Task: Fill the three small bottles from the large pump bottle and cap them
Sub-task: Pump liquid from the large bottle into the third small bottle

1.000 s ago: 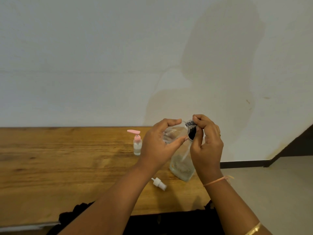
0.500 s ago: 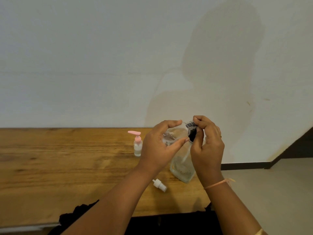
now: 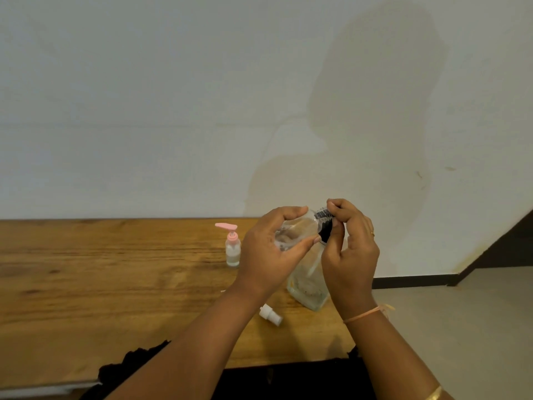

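Clear plastic is showing between the two hands: the left hand (image 3: pixel 268 255) is holding a small clear bottle (image 3: pixel 294 230) in the air above the counter (image 3: pixel 101 284), tilted with its neck toward the right. Its grip is closed round the body, thumb on top and fingers below. The right hand (image 3: pixel 352 255) is pinching the black ribbed cap (image 3: pixel 324 223) at that neck with curled fingers, so this grip is closed on the cap.

The large bottle (image 3: pixel 307 287) is standing on the counter just behind and below the hands, and they are hiding its top. A small bottle with a pink pump (image 3: pixel 232 249) is standing upright to the left, near the left hand. A white spray cap (image 3: pixel 270 314) is lying on its side on the counter near the left forearm.

I am judging that the step in hand is the capping of this small bottle. The cap is partly hidden, so it may be that she is loosening it and not tightening; I cannot tell the direction.

If it is capping, the next move is asking for a firm hold of the body while the cap turns until it is seated straight on the thread, without squeezing the soft wall. After that the bottle is needing an upright place on the counter, and the loose white cap is probably waiting for another bottle.
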A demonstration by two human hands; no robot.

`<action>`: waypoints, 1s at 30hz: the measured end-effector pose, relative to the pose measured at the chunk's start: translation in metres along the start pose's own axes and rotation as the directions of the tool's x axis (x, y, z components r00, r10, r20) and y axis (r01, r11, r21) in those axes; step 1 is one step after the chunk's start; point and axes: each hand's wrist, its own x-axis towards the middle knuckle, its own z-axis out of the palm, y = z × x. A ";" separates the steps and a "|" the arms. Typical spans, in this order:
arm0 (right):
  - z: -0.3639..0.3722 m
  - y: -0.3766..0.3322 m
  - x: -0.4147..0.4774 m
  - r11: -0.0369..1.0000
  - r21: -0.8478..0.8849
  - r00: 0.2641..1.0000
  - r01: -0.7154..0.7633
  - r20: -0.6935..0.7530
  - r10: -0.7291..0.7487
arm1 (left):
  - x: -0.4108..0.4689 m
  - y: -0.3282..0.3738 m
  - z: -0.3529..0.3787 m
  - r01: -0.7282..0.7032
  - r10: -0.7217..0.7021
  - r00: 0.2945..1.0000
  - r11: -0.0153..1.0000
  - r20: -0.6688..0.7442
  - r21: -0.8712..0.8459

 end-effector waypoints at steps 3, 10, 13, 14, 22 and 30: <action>0.001 -0.002 0.001 1.000 -0.002 1.000 0.000 0.005 0.001 | 0.001 0.000 0.000 0.011 -0.011 1.000 1.000 -0.006 -0.012; 0.004 0.013 -0.002 1.000 -0.008 0.999 0.025 0.037 -0.025 | -0.001 -0.003 0.004 0.066 -0.065 0.998 0.997 0.018 -0.029; 0.003 0.011 -0.002 1.000 -0.015 0.999 0.006 0.037 -0.006 | -0.001 -0.003 0.005 0.057 -0.057 0.998 0.998 0.005 -0.027; 0.003 0.008 -0.002 1.000 -0.013 0.999 0.002 0.033 -0.001 | -0.001 -0.003 0.004 0.051 -0.051 0.999 0.998 0.000 -0.025; 0.002 0.001 0.002 1.000 -0.022 1.000 0.006 0.009 -0.006 | 0.001 0.002 0.001 0.032 -0.032 0.999 0.999 -0.006 -0.035; 0.003 0.011 -0.004 1.000 -0.018 0.999 0.024 0.031 -0.023 | -0.002 -0.004 0.003 0.044 -0.044 0.999 0.999 0.015 -0.008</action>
